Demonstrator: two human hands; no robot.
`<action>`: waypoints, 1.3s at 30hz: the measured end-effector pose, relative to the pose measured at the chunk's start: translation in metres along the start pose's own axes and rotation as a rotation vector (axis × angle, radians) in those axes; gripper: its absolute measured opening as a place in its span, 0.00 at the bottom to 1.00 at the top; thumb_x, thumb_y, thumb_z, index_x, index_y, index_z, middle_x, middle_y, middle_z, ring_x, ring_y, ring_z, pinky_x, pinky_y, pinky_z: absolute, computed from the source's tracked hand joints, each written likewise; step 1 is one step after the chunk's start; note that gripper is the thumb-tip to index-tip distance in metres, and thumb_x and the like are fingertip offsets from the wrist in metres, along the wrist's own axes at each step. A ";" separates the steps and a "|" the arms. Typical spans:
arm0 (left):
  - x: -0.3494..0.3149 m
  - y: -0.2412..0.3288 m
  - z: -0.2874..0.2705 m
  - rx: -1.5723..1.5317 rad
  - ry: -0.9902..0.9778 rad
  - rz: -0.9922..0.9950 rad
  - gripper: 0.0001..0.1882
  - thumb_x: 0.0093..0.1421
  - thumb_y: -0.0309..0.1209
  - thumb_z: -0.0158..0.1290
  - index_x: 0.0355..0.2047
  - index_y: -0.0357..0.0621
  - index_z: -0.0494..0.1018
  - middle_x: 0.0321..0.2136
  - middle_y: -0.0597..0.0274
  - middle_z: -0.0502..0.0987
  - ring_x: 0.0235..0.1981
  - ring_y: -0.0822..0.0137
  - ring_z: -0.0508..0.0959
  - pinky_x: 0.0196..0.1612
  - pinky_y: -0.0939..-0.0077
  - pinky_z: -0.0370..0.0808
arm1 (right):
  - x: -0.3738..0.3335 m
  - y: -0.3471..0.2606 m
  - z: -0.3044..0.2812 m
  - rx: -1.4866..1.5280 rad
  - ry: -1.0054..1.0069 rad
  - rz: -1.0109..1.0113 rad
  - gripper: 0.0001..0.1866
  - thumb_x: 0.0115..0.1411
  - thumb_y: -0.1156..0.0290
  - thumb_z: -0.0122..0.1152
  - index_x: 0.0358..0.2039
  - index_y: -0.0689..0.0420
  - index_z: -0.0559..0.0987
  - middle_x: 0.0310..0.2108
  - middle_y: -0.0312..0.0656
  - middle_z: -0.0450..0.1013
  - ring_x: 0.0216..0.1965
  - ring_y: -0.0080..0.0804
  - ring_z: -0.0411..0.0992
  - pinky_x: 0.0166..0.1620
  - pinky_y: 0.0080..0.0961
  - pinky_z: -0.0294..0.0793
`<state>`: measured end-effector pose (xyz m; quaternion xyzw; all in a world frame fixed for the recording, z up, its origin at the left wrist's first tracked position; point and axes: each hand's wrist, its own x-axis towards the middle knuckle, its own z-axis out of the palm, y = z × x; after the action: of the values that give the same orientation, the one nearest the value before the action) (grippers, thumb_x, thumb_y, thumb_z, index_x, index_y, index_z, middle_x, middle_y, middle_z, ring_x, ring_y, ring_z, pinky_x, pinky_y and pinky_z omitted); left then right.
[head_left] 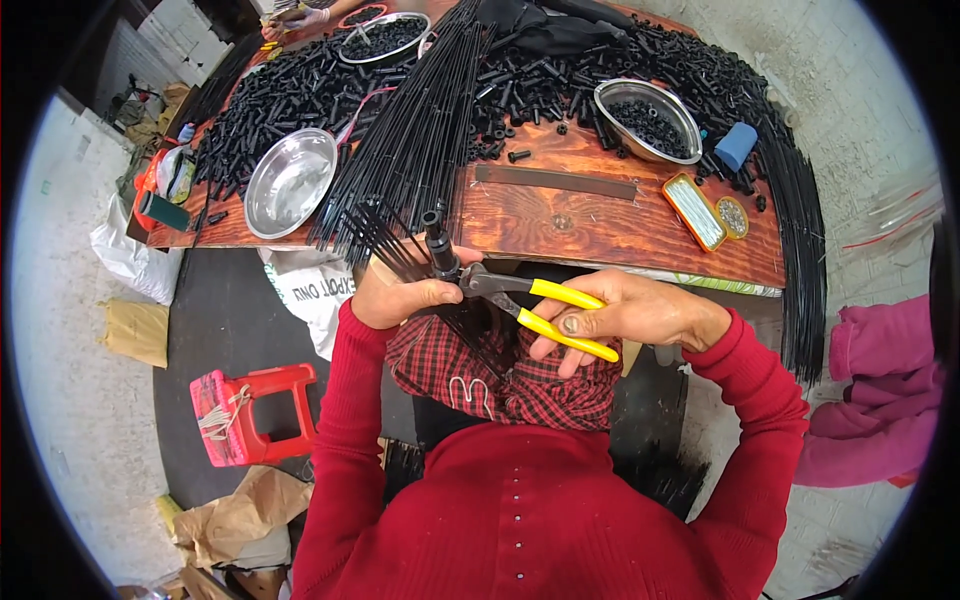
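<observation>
My left hand point(388, 292) is closed around a bundle of thin black rods point(378, 236) and a black bolt-like fitting point(438, 245) that stands upright above its thumb. My right hand point(645, 305) grips a pair of pincers point(562, 293) with yellow handles, its fingers around and between them. The metal jaws reach the lower part of the fitting, beside my left thumb; whether they bite on it I cannot tell. Below my hands, the rods slant down over a red checked cloth point(550, 395) on my lap.
A wooden table point(560, 225) ahead carries heaps of black fittings point(290, 105), long black rods point(420, 120), metal bowls point(290, 183), a flat bar point(555, 183) and an orange-edged tin point(694, 212). Left on the floor stands a red stool point(305, 375). Another person's gloved hand point(312, 16) shows far left.
</observation>
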<state>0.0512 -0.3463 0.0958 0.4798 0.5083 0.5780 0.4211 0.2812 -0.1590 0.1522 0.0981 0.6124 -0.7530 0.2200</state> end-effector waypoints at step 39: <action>-0.003 -0.006 -0.002 0.045 0.069 0.001 0.20 0.49 0.24 0.62 0.44 0.34 0.76 0.39 0.58 0.79 0.41 0.68 0.77 0.48 0.72 0.71 | 0.018 0.034 0.022 0.007 0.179 0.001 0.21 0.67 0.52 0.46 0.37 0.60 0.74 0.16 0.29 0.60 0.14 0.12 0.54 0.17 0.12 0.55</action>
<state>0.0497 -0.3492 0.0895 0.4693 0.5351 0.5828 0.3921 0.2833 -0.1892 0.1194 0.1659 0.6267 -0.7434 0.1644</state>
